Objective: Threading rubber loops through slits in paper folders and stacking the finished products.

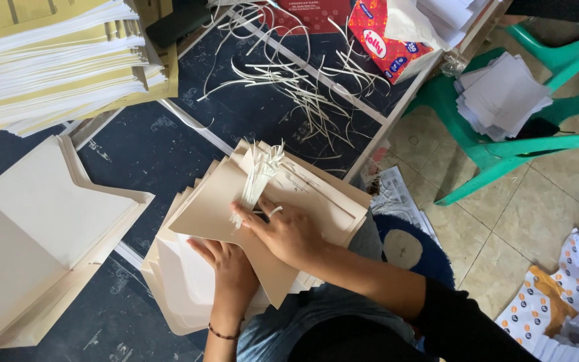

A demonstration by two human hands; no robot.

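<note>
**Hands at the envelope pile**

A dark table (169, 141) filled most of the view, with a tall paper stack (48, 60) at its far left corner and loose white strips (289, 74) scattered across its far side. A second heap of flat envelopes (28, 234) lay at the left. Nearer the person, a fanned pile of tan envelopes (216, 208) rested at the table edge, over the lap.

The right hand (289, 231) lay palm down on the top envelope, fingers spread and partly curled, pinning a bunch of strips (256, 177) against the flap. The left hand (229, 268) reached in beneath, fingers flat and open under the upper sheets, gripping nothing that I could make out.

To my eye, doing this well meant keeping the pile pressed flat with the lower hand while the upper one held the strips together, so nothing slid off the fan.
</note>
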